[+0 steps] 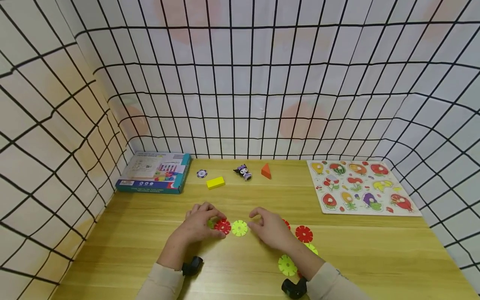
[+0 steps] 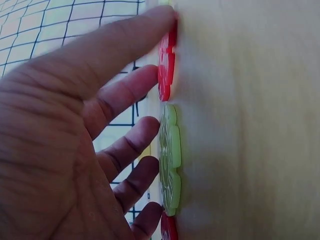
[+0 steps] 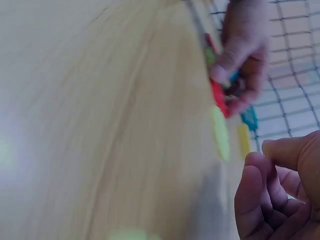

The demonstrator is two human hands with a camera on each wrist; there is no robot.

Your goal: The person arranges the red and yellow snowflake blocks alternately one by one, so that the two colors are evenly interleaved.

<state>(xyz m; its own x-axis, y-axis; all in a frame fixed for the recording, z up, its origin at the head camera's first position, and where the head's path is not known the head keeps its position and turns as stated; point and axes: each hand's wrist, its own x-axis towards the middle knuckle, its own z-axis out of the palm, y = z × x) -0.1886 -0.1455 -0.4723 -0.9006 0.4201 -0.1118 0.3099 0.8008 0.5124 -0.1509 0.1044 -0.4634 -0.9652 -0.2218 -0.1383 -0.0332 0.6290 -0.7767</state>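
On the wooden table (image 1: 150, 233) my left hand (image 1: 200, 223) pinches a red flower-shaped disc (image 1: 223, 226) that lies flat. In the left wrist view the thumb and forefinger tips sit on the red disc's (image 2: 167, 60) edges. A yellow-green disc (image 1: 239, 228) lies just right of it, also seen edge-on as the green disc (image 2: 170, 160). My right hand (image 1: 270, 227) hovers beside that disc with loosely curled fingers (image 3: 265, 190) and holds nothing. The right wrist view shows the left hand (image 3: 245, 45) on the red disc (image 3: 218, 100), blurred.
More discs lie by my right forearm: a red one (image 1: 303, 234) and a green one (image 1: 287, 265). At the back are a blue box (image 1: 153, 172), a yellow block (image 1: 215, 182), a small figure (image 1: 243, 171), an orange wedge (image 1: 266, 171) and a fruit puzzle board (image 1: 360, 187). Wire grid walls enclose the table.
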